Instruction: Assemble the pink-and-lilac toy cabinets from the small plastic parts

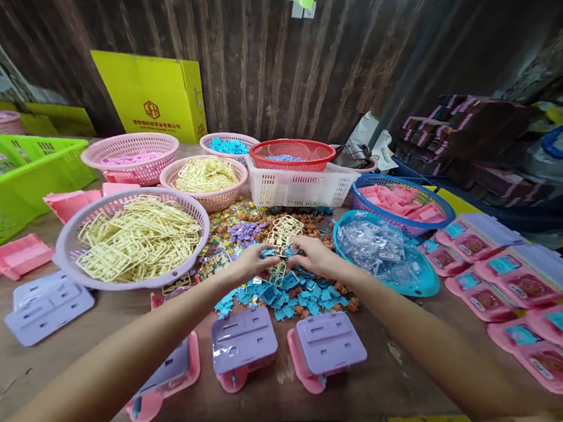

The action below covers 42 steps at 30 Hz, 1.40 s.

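Over the pile in the middle of the table, my left hand (253,263) and my right hand (313,254) face each other, a short gap between their fingertips. My left fingers are pinched at a small blue plastic piece (267,253). Blue also shows in the pinch of my right hand. Cream plastic frames (286,229) lie just behind and below the fingertips. Loose blue plastic pieces (290,294) spread under my hands, with brown bear-shaped pieces (316,224) and purple pieces (246,233) around them. Nearer me stand pink cases with purple lids (245,339).
A lilac basket (200,250) of cream frames stands left. A turquoise basket (427,279) of clear plastic parts and a blue basket (445,210) of pink parts stand right. Assembled pink cases (552,344) line the right edge. A white basket (304,188) stands behind the pile.
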Available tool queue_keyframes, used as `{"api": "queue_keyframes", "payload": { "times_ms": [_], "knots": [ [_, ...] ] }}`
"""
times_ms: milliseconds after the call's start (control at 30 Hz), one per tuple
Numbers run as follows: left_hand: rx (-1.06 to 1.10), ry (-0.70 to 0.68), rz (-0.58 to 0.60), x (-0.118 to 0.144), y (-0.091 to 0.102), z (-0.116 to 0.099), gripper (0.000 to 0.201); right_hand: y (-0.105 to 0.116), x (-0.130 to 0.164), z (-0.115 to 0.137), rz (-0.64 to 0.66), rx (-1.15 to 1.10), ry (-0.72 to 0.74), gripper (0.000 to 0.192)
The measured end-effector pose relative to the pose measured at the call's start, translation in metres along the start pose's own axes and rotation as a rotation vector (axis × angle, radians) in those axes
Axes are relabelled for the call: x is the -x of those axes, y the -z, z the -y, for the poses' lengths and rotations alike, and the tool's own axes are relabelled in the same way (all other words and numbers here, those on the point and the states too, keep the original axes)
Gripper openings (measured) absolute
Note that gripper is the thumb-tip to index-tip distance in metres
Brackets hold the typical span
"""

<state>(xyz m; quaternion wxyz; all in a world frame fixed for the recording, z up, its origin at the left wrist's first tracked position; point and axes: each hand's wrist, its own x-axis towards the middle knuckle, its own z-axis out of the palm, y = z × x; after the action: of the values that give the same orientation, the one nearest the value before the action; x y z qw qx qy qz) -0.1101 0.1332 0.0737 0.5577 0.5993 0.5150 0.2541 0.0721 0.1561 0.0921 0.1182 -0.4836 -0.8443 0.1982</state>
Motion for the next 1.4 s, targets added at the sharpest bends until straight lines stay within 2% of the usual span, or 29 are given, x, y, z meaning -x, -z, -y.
{"api": "queue_keyframes", "payload": {
  "times_ms": [133,200,233,300,367,433,500,567,667,733,800,867,933,1000,1133,1167,1267,1400],
  "knots": [
    [-0.758,-0.153,-0.287,0.019,-0.002,-0.005,0.061,0.009,0.040,-0.006,-0.017,-0.041,-0.092,0.014],
    [-0.908,-0.249,-0.340,0.040,-0.016,-0.010,0.063,0.015,0.070,-0.014,-0.023,-0.117,-0.145,0.014],
    [-0.898,-0.295,-0.319,0.053,-0.027,-0.010,0.063,0.017,0.088,-0.019,-0.024,-0.168,-0.176,0.014],
    [-0.764,-0.383,-0.205,0.079,-0.054,-0.004,0.065,0.018,0.123,-0.034,0.025,-0.284,-0.239,0.017],
    [-0.619,-0.456,-0.093,0.101,-0.084,0.010,0.073,0.014,0.155,-0.050,0.175,-0.418,-0.303,0.022],
    [-0.549,-0.480,-0.065,0.112,-0.110,0.028,0.080,0.004,0.180,-0.063,0.348,-0.543,-0.345,0.027],
    [-0.509,-0.465,-0.086,0.113,-0.128,0.042,0.080,-0.007,0.197,-0.071,0.421,-0.586,-0.345,0.031],
    [-0.468,-0.443,-0.109,0.107,-0.136,0.051,0.075,-0.017,0.207,-0.074,0.342,-0.521,-0.331,0.028],
    [-0.401,-0.445,-0.130,0.097,-0.136,0.056,0.065,-0.032,0.213,-0.073,0.018,-0.288,-0.388,0.022],
    [-0.349,-0.470,-0.132,0.094,-0.133,0.059,0.061,-0.042,0.214,-0.068,-0.168,-0.157,-0.469,0.026],
    [-0.297,-0.492,-0.115,0.094,-0.131,0.061,0.059,-0.054,0.213,-0.059,-0.214,-0.060,-0.544,0.032],
    [-0.257,-0.487,-0.103,0.093,-0.131,0.064,0.057,-0.064,0.213,-0.048,-0.167,0.038,-0.589,0.033],
    [-0.210,-0.459,-0.147,0.092,-0.134,0.064,0.054,-0.069,0.213,-0.039,-0.118,0.117,-0.612,0.031],
    [-0.144,-0.404,-0.237,0.090,-0.138,0.063,0.048,-0.071,0.215,-0.029,-0.176,0.107,-0.596,0.034],
    [-0.029,-0.258,-0.402,0.087,-0.151,0.057,0.039,-0.072,0.218,0.000,-0.555,-0.115,-0.507,0.044],
    [-0.011,-0.232,-0.421,0.087,-0.155,0.056,0.039,-0.074,0.218,0.011,-0.604,-0.199,-0.477,0.046],
    [0.062,-0.210,-0.430,0.087,-0.164,0.055,0.041,-0.083,0.214,0.042,-0.610,-0.365,-0.391,0.036],
    [0.214,-0.252,-0.448,0.086,-0.170,0.059,0.046,-0.095,0.203,0.061,-0.727,-0.272,-0.326,0.026]
  ]
}}
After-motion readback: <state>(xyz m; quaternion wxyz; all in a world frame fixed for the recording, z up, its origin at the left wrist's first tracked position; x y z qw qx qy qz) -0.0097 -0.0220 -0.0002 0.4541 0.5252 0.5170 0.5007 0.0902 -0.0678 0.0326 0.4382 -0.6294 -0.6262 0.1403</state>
